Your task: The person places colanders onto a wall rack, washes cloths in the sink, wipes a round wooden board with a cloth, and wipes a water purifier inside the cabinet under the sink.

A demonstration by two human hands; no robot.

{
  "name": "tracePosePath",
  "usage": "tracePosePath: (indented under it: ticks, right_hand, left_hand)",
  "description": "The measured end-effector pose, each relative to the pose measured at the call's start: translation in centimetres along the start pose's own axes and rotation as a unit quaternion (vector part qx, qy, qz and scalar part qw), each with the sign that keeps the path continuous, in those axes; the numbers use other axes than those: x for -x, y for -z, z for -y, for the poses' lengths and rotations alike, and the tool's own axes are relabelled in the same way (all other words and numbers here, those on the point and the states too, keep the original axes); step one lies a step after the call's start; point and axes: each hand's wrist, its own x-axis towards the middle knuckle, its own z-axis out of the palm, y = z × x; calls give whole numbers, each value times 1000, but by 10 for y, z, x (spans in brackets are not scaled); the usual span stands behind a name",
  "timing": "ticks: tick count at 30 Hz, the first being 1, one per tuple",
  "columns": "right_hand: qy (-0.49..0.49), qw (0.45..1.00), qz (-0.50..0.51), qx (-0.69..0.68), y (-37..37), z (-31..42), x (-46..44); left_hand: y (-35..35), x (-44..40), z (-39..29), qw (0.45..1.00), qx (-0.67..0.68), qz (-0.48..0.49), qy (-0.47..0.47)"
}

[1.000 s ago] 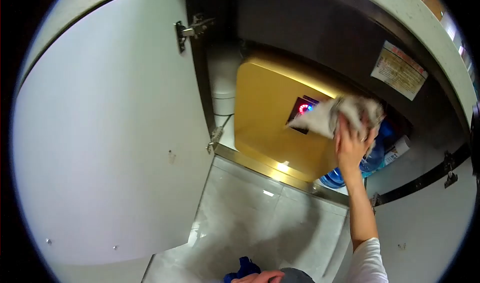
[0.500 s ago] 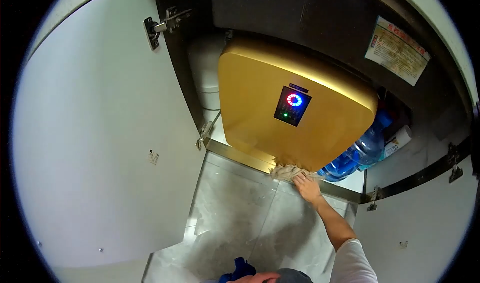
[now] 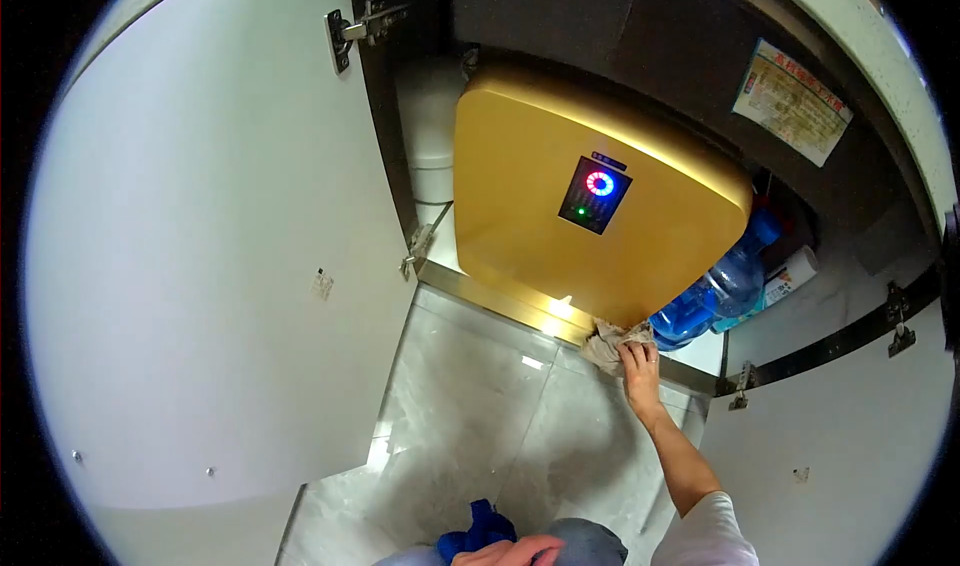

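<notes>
My right hand is closed on a crumpled beige rag. The rag presses against the metal-faced front edge of the cabinet floor, just under the lower right corner of a gold water purifier. A display on the purifier's front glows with a red and blue ring and a green light. At the bottom of the view, my left hand is partly cut off, with its fingers curled by my knees. A bunched blue cloth sticks out from that hand.
Open cabinet doors stand left and right. Right of the purifier lie a blue plastic water bottle and a white canister. A white cylinder stands behind it on the left. Grey floor tiles lie in front.
My right hand has slid the rag to the right along the cabinet's front edge. My left hand stays low by my knees. The view has shifted slightly.
</notes>
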Motion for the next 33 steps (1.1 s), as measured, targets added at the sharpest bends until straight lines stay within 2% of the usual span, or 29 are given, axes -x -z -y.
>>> tracePosePath:
  ticks: [1, 2, 5, 7, 9, 11, 12, 17, 19, 21, 23, 25, 27, 33]
  right_hand:
    - [16, 998, -51, 22, -2, 8, -5]
    - [-12, 998, -24, 49, -14, 13, -9]
    - [-21, 1000, 13, 5, -67, 28, -13]
    - [-49, 999, -20, 1, -84, 54, -26]
    - [-75, 996, -14, -37, -87, 80, -38]
    - [-38, 992, 7, -121, -104, 88, -54]
    - [-10, 991, 41, -123, -96, 95, -64]
    - [11, 990, 45, -134, -79, 75, -59]
    - [-33, 993, 55, -95, -73, 53, -29]
    - [-122, 988, 60, -79, -58, 42, -2]
    - [-134, 988, 46, -60, -57, 39, 11]
    - [-149, 988, 30, -38, -51, 46, 4]
    - [-175, 980, 7, -93, -52, 61, -11]
    - [-124, 983, -22, -137, -109, 102, -49]
  left_hand:
    - [-1, 1, 1, 1000, -4, 3, -13]
    - [-2, 2, 1, 1000, -7, 7, -25]
    - [-1, 2, -2, 1000, -7, 10, -23]
    - [1, 4, -4, 1000, -13, 12, -15]
    - [2, 5, -5, 1000, -18, 20, -3]
    - [1, 3, -6, 1000, 4, -2, 4]
    - [0, 3, -5, 1000, 5, 1, 5]
    - [-5, -4, -1, 1000, -7, 10, 16]
    - [-6, -5, 0, 1000, -12, 12, 17]
    - [-3, -5, 2, 1000, -18, 8, 20]
    - [-1, -5, 5, 1000, -20, 11, 16]
    - [0, -3, 6, 1000, -16, 11, 14]
    - [1, -3, 8, 1000, -13, 12, 11]
    - [0, -8, 13, 999, -1, 31, -10]
